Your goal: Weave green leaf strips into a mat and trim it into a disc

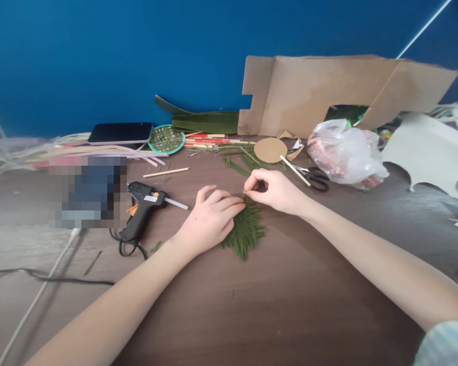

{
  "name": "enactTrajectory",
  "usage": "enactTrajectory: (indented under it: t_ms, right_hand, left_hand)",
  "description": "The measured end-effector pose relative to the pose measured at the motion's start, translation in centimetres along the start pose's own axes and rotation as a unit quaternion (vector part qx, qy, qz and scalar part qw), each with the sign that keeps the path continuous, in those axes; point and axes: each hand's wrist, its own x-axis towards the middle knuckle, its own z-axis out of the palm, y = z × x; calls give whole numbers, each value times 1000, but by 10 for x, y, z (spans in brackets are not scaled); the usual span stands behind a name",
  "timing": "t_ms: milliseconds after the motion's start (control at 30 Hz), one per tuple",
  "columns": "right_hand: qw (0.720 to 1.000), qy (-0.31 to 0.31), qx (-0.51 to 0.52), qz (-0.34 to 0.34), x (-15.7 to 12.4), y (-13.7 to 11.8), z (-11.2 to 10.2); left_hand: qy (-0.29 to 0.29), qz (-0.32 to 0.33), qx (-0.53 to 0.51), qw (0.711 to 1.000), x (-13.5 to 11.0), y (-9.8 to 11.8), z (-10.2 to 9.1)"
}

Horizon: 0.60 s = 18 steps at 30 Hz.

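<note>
In the middle of the frame a small weave (246, 231) of green leaf strips lies flat on the tabletop (290, 295). Its loose ends fan toward the lower edge of the frame and its long axis runs from upper right to lower left.

The left hand (209, 216) lies on the weave's left side, palm down, fingers stretched out and unclenched, pinning it. The right hand (277, 190) is just above the weave's upper edge. Its thumb and forefinger are pinched on the end of a thin strip (245, 192), too small to tell whether it is leaf or stick. The strip end sits right at the left fingertips, so the hands nearly touch. The right hand is the nearer one to the top edge.

Left of the hands lies a glue gun (143, 206), nozzle pointing right. Scissors (315, 178) and a cardboard disc (270, 150) lie to the upper right. Beside them, a clear plastic bag (343, 152) holds something reddish that cannot be made out. A round green-rimmed dish (167, 139) at upper centre has dark speckled contents, next to a phone (120, 133).
</note>
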Motion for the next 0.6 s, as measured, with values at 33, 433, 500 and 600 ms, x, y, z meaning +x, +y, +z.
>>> enactTrajectory:
  t_ms: [33,433,500,600]
  right_hand:
    - [1000,3,-4,-3,0,0,0]
    - [999,1,-39,-23,0,-2,-1]
    - [999,-2,-35,-27,0,-3,-1]
    - [999,-6,-38,-25,0,-5,-3]
  left_hand:
    - [1,2,1,1000,0,0,0]
    - [-7,15,9,1000,0,0,0]
    - [-10,18,11,1000,0,0,0]
    - [-12,23,15,1000,0,-1,1]
